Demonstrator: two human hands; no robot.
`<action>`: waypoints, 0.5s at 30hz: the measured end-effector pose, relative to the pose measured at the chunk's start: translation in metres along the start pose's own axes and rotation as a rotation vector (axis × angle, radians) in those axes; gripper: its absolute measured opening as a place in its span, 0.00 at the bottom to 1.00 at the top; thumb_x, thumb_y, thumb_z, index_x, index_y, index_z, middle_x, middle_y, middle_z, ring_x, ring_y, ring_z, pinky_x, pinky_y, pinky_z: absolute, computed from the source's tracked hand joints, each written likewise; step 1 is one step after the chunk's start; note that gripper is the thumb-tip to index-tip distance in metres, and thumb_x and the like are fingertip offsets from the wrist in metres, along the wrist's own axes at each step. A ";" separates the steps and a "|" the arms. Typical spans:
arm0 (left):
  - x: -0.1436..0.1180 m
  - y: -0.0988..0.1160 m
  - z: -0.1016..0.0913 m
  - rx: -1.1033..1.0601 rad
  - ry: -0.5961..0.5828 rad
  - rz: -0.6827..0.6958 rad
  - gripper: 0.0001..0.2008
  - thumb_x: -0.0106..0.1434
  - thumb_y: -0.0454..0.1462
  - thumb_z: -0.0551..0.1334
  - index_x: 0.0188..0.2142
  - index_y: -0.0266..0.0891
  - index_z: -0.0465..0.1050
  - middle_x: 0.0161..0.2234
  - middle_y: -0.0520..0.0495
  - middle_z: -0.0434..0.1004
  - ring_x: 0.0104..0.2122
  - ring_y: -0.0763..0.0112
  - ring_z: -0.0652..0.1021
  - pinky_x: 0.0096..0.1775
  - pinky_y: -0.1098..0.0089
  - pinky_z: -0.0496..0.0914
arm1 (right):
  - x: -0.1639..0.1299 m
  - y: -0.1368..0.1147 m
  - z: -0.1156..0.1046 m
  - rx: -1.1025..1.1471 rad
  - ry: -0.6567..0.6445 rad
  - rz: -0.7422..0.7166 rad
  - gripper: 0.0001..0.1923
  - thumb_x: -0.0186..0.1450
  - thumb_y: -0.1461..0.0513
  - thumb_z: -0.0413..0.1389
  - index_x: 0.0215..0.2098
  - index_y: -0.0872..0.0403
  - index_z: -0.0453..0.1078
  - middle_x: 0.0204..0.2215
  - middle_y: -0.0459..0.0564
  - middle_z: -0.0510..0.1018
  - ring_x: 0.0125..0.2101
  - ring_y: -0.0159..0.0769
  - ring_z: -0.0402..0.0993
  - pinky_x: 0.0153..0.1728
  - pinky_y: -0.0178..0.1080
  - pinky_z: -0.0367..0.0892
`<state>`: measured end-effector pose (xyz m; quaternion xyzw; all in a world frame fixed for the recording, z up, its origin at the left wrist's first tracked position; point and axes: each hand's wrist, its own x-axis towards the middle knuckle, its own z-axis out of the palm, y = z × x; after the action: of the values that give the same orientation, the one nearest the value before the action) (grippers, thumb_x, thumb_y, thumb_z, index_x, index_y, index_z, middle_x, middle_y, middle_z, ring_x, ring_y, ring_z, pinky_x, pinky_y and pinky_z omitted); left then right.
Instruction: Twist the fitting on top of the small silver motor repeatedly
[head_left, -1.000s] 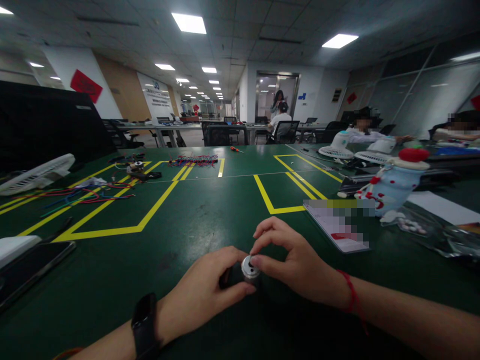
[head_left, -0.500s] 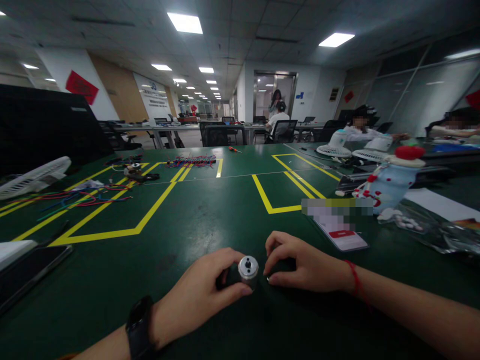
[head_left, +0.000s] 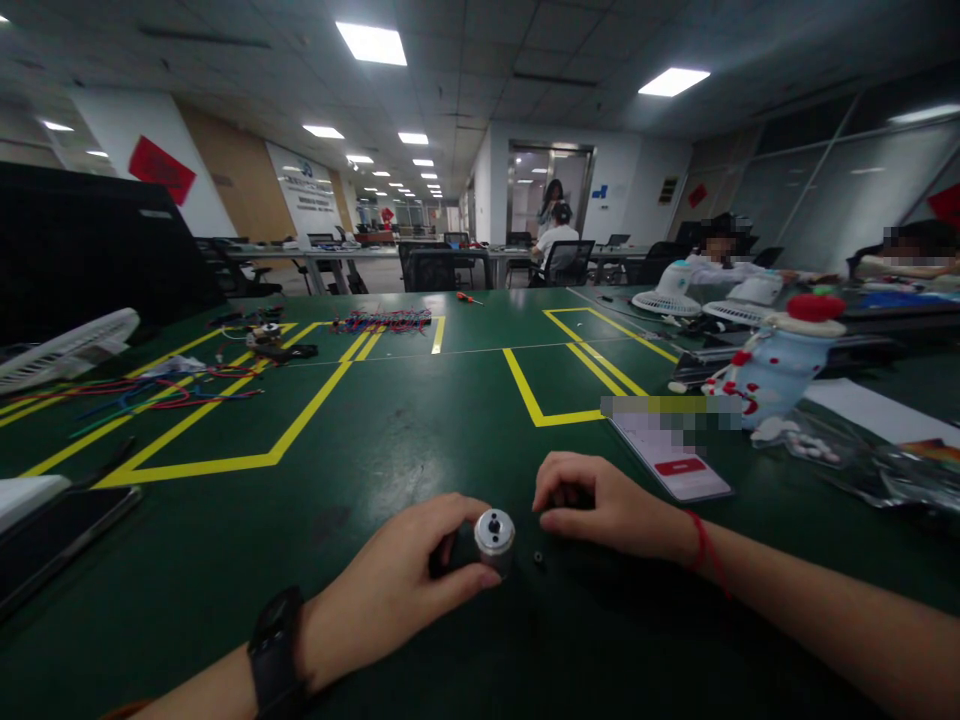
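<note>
My left hand (head_left: 409, 565) is closed around a small silver cylinder that looks like a motor (head_left: 495, 548). It stands upright, with a short dark shaft and two small holes in its top face. A tiny dark ring-like piece (head_left: 538, 558), perhaps a nut or small gear, lies on the green table just right of the cylinder. Above and right of that piece, my right hand (head_left: 600, 500) rests with loosely curled fingers, thumb slightly apart from the index finger. Nothing shows in its grasp.
A phone-like card (head_left: 682, 465) lies beyond my right wrist. Farther right are a blue cup (head_left: 784, 370) and plastic bags (head_left: 885, 465). Loose wires (head_left: 172, 390) and a dark phone (head_left: 67, 540) occupy the left. A screwdriver (head_left: 469, 298) lies far off; people sit beyond.
My right hand has let go of the tiny ring-like piece and drawn slightly up and away, leaving it visible on the table. My left hand still holds the cylinder.
</note>
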<state>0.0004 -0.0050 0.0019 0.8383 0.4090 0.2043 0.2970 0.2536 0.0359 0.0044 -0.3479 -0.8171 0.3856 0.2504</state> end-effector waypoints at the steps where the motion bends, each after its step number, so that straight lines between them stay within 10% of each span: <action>1: 0.000 0.000 0.000 0.001 0.000 0.001 0.11 0.63 0.38 0.64 0.46 0.44 0.70 0.36 0.52 0.73 0.30 0.69 0.70 0.31 0.72 0.61 | -0.001 -0.002 0.001 -0.066 -0.064 -0.065 0.09 0.57 0.59 0.64 0.35 0.54 0.75 0.38 0.48 0.71 0.35 0.33 0.69 0.36 0.37 0.66; 15: 0.000 -0.004 0.005 -0.001 0.008 0.015 0.10 0.64 0.40 0.64 0.44 0.42 0.70 0.34 0.52 0.72 0.30 0.69 0.69 0.30 0.72 0.59 | 0.008 -0.040 0.025 -0.037 0.102 -0.233 0.06 0.60 0.62 0.62 0.37 0.52 0.75 0.39 0.48 0.69 0.40 0.33 0.69 0.44 0.38 0.66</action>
<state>0.0013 -0.0047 -0.0041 0.8403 0.4037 0.2102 0.2945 0.2161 0.0124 0.0235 -0.2742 -0.8452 0.3205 0.3282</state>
